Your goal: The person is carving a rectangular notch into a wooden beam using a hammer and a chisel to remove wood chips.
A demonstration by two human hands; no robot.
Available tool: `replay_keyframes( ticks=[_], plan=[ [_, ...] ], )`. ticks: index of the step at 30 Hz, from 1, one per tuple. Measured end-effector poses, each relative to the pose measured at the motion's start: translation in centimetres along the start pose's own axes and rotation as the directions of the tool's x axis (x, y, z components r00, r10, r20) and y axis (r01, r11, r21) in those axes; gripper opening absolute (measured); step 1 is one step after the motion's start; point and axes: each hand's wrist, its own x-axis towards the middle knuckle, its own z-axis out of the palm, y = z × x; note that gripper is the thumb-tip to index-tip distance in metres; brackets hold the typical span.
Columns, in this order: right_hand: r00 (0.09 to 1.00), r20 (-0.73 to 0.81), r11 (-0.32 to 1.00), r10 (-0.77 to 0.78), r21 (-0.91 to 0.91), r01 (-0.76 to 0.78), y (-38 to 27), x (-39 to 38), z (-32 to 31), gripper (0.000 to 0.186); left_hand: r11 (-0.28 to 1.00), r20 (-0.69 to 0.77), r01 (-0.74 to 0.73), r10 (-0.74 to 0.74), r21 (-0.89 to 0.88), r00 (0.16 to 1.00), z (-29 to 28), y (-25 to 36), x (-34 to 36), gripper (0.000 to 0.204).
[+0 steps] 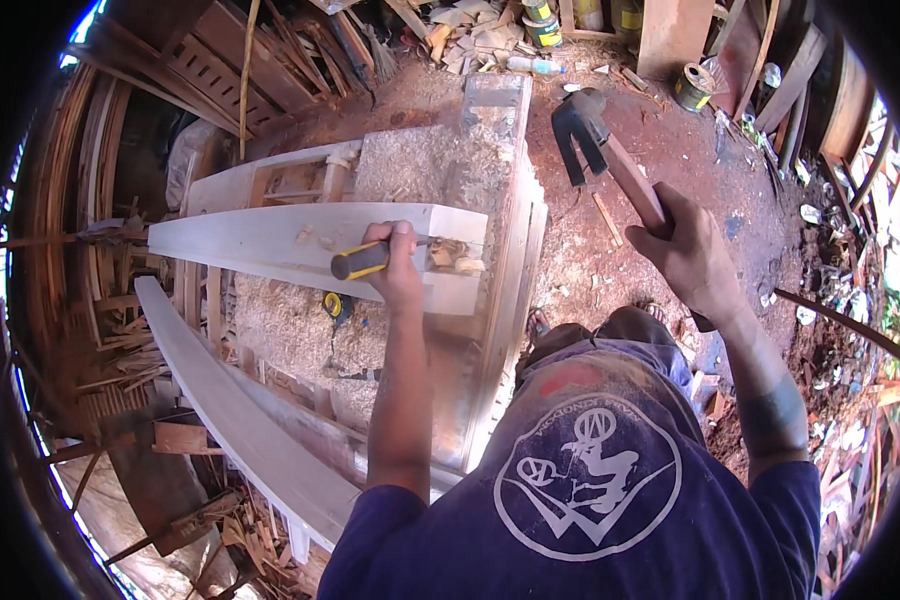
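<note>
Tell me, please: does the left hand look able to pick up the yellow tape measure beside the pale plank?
Probably yes: the tape measure lies close to the left hand, apparently uncovered, but the chisel held there would first need putting down.

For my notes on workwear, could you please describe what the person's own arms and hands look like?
Both the left hand and right hand are ungloved, with bare forearms below short navy sleeves. A blurred marking, perhaps a tattoo, shows on the right forearm.

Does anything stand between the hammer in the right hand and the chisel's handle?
In this view, only the left hand, gripping the chisel on the side toward the hammer; otherwise nothing visible. Their heights cannot be judged.
</note>
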Motion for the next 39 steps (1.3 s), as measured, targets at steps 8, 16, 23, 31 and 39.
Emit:
replay_keyframes(
  ticks=[8, 16, 23, 31, 39],
  plan=[
    [0.998, 0.042, 0.999, -0.038, 0.028, 0.037, 0.2, -0.6, 0.1, 0.024, 0.905, 0.211, 0.32, -0.267, -0.281, 0.94, -3.0, -0.4, -2.7, 0.012],
    [0.998, 0.002, 0.998, -0.055, 0.035, 0.055, -0.7, -0.2, -0.3, 0.026, 0.951, 0.096, 0.159, -0.138, -0.265, 0.986, -2.4, 2.8, -1.2, 0.018],
    [0.998, 0.011, 0.996, -0.06, 0.059, 0.059, -2.1, -0.2, 0.5, 0.026, 0.939, 0.208, 0.197, -0.14, -0.281, 0.968, -2.5, -1.2, 2.2, 0.023],
    [0.998, 0.031, 0.998, -0.059, 0.001, 0.059, -2.9, 0.1, 1.1, 0.024, 0.982, 0.225, 0.119, -0.083, -0.15, 0.971, -2.2, -1.3, 0.5, 0.022],
    [0.947, 0.065, 0.928, -0.315, -0.191, 0.321, -4.6, 0.9, 3.1, 0.014, 0.999, 0.283, 0.039, -0.041, 0.011, 0.958, -2.1, -3.0, 1.6, 0.016]
  ],
)
